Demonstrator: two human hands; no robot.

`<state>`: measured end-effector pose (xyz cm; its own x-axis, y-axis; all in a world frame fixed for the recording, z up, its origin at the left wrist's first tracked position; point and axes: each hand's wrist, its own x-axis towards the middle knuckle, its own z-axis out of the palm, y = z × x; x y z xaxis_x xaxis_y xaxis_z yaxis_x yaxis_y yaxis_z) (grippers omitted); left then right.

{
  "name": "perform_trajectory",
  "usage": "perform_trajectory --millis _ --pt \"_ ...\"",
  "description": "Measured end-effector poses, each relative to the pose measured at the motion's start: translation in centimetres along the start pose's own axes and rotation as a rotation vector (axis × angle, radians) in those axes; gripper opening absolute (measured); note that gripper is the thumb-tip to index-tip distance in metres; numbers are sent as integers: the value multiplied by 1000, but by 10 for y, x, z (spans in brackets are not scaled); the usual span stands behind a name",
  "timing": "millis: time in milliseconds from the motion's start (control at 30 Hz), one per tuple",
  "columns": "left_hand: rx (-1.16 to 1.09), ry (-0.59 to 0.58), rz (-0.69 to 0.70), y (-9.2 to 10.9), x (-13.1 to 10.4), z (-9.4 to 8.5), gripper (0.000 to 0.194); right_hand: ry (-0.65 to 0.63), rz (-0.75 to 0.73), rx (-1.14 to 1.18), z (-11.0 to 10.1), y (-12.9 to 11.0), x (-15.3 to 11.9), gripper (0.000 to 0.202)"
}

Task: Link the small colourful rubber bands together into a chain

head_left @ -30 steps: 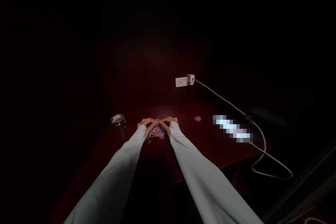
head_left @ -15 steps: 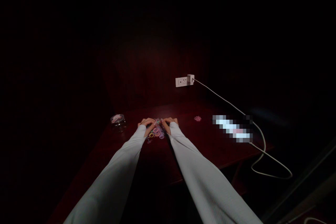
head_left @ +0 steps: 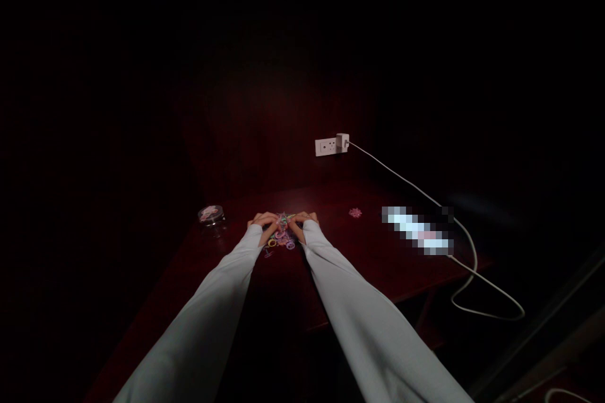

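A loose pile of small coloured hair ties (head_left: 282, 240) lies on the dark red table, with pink, purple, yellow and green rings in it. My left hand (head_left: 263, 220) reaches in from the left side, its fingers curled and its fingertips pinched on a few hair ties. From the right, my right hand (head_left: 304, 220) bends over the far part of the pile in the same way, fingertips closed on the bands. Between both sets of fingertips a small tangle sits slightly raised. Dim light leaves single bands hard to make out.
At the left stands a clear jar (head_left: 211, 220) with a pinkish lid. A small pink bunch of hair ties (head_left: 355, 213) lies to the right. Farther right is a bright blurred device (head_left: 416, 230) with a white cable (head_left: 401, 177) running to a wall socket (head_left: 326, 147).
My fingertips have drawn slightly closer together, and some hair ties between them now stand higher. The view has shifted a little. The jar and the pink bunch stay in place.
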<state>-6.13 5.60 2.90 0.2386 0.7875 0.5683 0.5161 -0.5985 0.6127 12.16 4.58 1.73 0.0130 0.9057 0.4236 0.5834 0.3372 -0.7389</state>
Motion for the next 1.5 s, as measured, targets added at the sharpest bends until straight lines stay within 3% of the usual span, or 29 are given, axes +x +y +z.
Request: perform_trajectory --millis 400,733,900,1067,1333,1500 --pt "85 -68 -2 2 0 -4 34 28 51 -76 13 3 4 23" --pt "124 -84 -22 2 1 -4 31 10 12 -83 6 -1 1 25" --pt "118 -69 -47 -2 1 -5 29 105 32 -164 4 -2 1 31" --pt "115 -46 -82 -14 3 -4 27 214 6 -350 -30 9 4 39" --pt "153 -51 -130 -33 6 -5 15 383 225 -662 -124 54 3 42" --pt "166 -69 -137 -37 6 -5 11 342 282 -805 -145 68 -1 47"
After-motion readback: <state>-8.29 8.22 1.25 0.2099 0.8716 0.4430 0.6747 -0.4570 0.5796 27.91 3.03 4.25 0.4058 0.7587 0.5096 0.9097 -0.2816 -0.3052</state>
